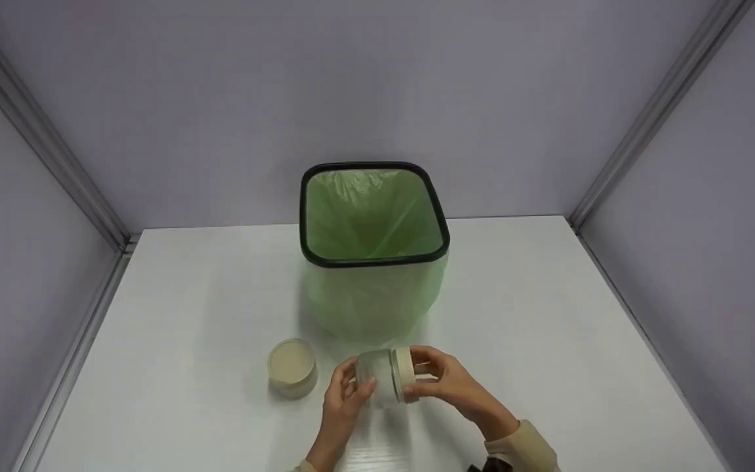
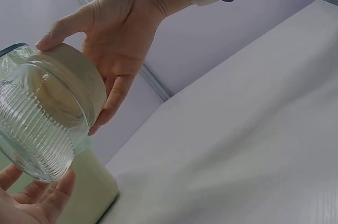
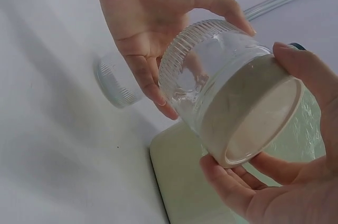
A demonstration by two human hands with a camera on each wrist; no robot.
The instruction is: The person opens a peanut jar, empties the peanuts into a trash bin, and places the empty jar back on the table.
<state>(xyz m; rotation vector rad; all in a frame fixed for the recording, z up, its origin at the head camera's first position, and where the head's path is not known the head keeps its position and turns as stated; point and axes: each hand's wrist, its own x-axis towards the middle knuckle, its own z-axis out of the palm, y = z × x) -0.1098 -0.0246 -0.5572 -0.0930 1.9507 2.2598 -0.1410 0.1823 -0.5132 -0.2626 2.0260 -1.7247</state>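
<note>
A clear ribbed glass jar (image 1: pixel 377 377) lies tilted on its side between my hands, above the table. My left hand (image 1: pixel 345 398) grips the glass body near its base. On the right, my right hand (image 1: pixel 451 382) holds the cream lid (image 1: pixel 404 373) by its rim, fingers on one side and thumb on the other. The lid sits on the jar's mouth. Through the glass in the left wrist view, the jar (image 2: pixel 39 118) looks empty. A second jar with a cream lid (image 1: pixel 291 364) stands upright on the table, left of my left hand.
Behind my hands stands a bin with a black rim (image 1: pixel 377 262) and a pale green liner (image 1: pixel 371 216). The white table (image 1: pixel 522 314) has grey walls (image 1: pixel 377 85) at the back and both sides.
</note>
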